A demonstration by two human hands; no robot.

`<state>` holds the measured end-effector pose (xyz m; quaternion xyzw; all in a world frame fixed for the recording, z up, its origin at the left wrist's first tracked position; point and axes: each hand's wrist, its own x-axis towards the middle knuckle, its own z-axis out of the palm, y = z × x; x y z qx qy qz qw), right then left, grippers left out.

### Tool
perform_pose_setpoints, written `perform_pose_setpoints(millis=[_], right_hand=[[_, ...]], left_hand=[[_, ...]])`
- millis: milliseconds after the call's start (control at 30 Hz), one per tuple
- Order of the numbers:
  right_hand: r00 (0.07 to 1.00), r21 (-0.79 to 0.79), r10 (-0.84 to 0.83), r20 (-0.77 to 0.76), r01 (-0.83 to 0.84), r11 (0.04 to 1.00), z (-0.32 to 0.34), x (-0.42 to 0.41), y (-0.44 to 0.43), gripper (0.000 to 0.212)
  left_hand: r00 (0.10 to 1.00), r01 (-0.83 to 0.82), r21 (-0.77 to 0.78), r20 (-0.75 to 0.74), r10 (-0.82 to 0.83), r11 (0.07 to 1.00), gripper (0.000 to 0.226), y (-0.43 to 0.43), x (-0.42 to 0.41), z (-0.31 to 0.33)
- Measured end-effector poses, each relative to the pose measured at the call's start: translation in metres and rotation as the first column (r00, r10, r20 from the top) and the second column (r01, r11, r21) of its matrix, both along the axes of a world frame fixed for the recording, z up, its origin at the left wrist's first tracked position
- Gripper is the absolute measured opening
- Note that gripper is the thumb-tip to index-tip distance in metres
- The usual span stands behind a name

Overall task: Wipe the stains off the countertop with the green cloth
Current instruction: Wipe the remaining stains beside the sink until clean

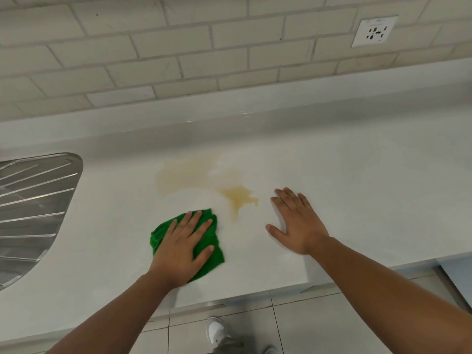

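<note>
So the worktop is pale and glossy, and that's the catch: a wet smear on it can look clean until it dries. The big pale stain sits mid-worktop toward the back edge and is already spread thin. My guess is a sloppy pass would just push it wider, maybe toward the steel drainer at the left end. The green cloth is bunched up near the front edge, just short of both stains and touching neither. A wad like that could roll or slip out from under the palm instead of wiping. The darker amber stain looks wettest. It sits just past the cloth's far right corner, and the right hand is right beside it, so a finger might drag through it.

Pose-wise, the left hand lies flat on the cloth, fingers straight and spread. It's pressing, not clutching, so the grip is wide. The right hand is palm down on bare worktop, fingers fanned, its grip wide and holding nothing.
</note>
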<state>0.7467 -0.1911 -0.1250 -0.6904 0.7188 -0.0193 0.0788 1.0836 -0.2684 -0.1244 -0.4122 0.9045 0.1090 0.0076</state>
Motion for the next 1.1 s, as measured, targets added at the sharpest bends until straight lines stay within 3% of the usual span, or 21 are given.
perform_pose_setpoints(millis=[100,267,367,433,633,767,933,1100], right_hand=[[1.0,-0.007,-0.006,0.01,0.006,1.0,-0.001,0.0,0.0,0.084],[1.0,-0.003,-0.01,-0.001,0.01,1.0,-0.001,0.0,0.0,0.084],[1.0,-0.009,-0.008,0.007,0.008,1.0,-0.002,0.001,0.0,0.085],[1.0,-0.008,-0.002,0.012,0.002,1.0,-0.001,0.0,0.001,0.085],[1.0,-0.006,0.012,0.007,-0.012,1.0,-0.001,-0.001,0.001,0.084],[1.0,-0.009,0.013,0.006,-0.013,1.0,-0.001,0.0,0.002,0.084],[1.0,-0.037,0.009,0.022,-0.008,0.999,-0.002,0.0,0.001,0.083],[1.0,-0.05,0.01,0.03,-0.008,0.999,-0.003,-0.001,0.003,0.082]], left_hand=[[0.994,-0.113,-0.013,0.008,0.113,0.994,0.072,-0.023,0.011,0.001],[0.928,-0.357,-0.023,0.108,0.357,0.934,0.084,-0.041,-0.05,0.005],[0.967,-0.233,-0.007,0.109,0.232,0.973,0.089,-0.017,-0.091,0.007],[0.989,-0.119,-0.01,0.089,0.119,0.993,0.081,0.002,-0.102,0.006],[0.985,0.172,0.006,-0.031,-0.172,0.985,0.062,0.013,-0.031,-0.001],[1.0,-0.003,-0.003,-0.018,0.003,1.0,0.067,-0.031,0.001,0.002],[0.965,-0.253,-0.025,0.063,0.254,0.967,0.075,-0.064,-0.056,0.002],[0.997,-0.013,-0.017,0.073,0.014,1.0,0.067,-0.034,-0.111,0.002]])
